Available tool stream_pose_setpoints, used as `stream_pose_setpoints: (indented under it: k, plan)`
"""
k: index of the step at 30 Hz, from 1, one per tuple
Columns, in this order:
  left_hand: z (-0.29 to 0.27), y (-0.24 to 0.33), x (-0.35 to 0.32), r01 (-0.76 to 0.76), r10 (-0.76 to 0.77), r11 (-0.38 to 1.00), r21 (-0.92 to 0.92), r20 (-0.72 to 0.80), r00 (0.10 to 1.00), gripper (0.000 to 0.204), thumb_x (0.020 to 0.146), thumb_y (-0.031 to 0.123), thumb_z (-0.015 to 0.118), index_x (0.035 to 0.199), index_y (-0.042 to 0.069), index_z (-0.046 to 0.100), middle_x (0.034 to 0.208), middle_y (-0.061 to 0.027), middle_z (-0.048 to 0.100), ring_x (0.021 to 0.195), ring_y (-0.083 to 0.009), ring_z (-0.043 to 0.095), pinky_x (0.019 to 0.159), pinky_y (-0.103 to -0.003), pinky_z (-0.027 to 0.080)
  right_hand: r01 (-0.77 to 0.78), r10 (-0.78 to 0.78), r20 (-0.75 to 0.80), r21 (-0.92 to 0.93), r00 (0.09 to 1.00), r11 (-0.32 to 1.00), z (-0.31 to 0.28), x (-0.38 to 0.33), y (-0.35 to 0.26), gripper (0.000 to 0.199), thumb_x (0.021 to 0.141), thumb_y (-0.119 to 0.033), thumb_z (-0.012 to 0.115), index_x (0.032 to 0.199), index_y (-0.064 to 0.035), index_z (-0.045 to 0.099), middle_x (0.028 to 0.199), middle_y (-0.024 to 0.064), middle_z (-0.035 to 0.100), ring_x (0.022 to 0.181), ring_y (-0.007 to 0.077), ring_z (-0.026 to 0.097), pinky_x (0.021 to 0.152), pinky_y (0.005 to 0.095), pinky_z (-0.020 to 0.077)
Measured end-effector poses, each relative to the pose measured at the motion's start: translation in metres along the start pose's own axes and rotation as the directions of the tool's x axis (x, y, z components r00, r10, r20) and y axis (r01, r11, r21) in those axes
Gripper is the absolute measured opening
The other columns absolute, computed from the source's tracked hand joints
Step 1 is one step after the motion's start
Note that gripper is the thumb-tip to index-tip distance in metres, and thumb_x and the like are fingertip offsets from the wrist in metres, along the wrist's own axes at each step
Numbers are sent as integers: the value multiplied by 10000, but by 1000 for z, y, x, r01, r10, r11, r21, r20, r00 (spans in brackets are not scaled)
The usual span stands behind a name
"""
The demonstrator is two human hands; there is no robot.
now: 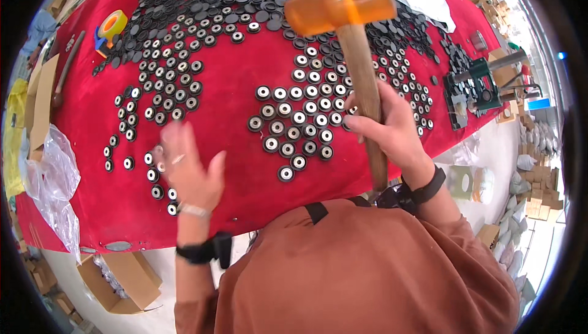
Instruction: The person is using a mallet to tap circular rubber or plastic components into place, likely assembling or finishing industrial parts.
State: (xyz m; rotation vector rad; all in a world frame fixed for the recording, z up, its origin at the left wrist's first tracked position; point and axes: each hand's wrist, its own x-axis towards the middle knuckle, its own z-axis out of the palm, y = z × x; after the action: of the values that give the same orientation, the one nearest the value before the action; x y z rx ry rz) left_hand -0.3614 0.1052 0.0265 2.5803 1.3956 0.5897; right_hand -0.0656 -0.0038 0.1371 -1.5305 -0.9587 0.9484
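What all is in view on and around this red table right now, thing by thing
Table: one, red cover, fills the middle of the view.
Round discs: too many to count, black with pale centres, laid in groups across the table, heaped loose at the far side.
Mallet: one, orange translucent head on a wooden handle, raised over the discs.
Tape roll: one, yellow and orange, far left of the table.
Press tool: one, green and black, right end of the table.
Plastic bags: clear, off the table's left edge.
Cardboard box: one, brown, open, on the floor lower left.
Left hand: open, blurred, over discs near the front edge.
Right hand: closed around the mallet handle.
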Motion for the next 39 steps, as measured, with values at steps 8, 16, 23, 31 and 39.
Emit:
stream_pose_setpoints:
  k: [8, 16, 23, 31, 39]
  plan:
    - [-24, -89, -113, 313, -346, 918, 243, 105, 932, 887, 795, 387, 682, 1507, 64, 262, 1589, -187, 154, 1475, -360, 120, 1161, -574, 65, -304, 303, 32, 169, 952, 938, 7, -13, 22, 332, 837, -157, 735, 1066, 13, 564, 781, 26, 596, 552, 98, 558, 477, 237, 458]
    - [3, -67, -92, 270, -282, 951, 154, 61, 958, 913, 781, 422, 705, 1494, 50, 275, 1552, -269, 166, 1448, -421, 149, 1170, -533, 126, -267, 266, 44, 25, 963, 963, 15, -32, 18, 523, 1004, -199, 504, 1488, -95, 335, 751, 0, 548, 533, 80, 535, 468, 237, 472]
    - [20, -44, -65, 187, -194, 976, 113, 56, 979, 879, 805, 472, 681, 1476, 43, 307, 1536, -286, 178, 1424, -445, 185, 1155, -559, 155, -312, 316, 21, -97, 949, 945, 31, -41, 25, 526, 985, -188, 543, 1476, -110, 374, 784, -3, 562, 564, 92, 551, 514, 249, 489]
    - [21, -32, -55, 230, -241, 962, 149, 63, 968, 839, 810, 498, 663, 1466, 81, 345, 1539, -257, 192, 1427, -417, 204, 1141, -590, 162, 253, -287, 54, -646, 956, 720, 38, -25, 74, 542, 926, -123, 588, 1439, -109, 415, 792, 224, 607, 668, 365, 613, 648, 427, 510]
    - [23, -34, -56, 234, -244, 963, 136, 58, 968, 847, 814, 521, 655, 1465, 79, 342, 1540, -259, 192, 1428, -414, 204, 1131, -600, 168, -9, 37, 29, -648, 999, 761, 41, -18, 50, 487, 940, -161, 563, 1400, -49, 448, 810, 242, 660, 741, 317, 685, 641, 401, 516]
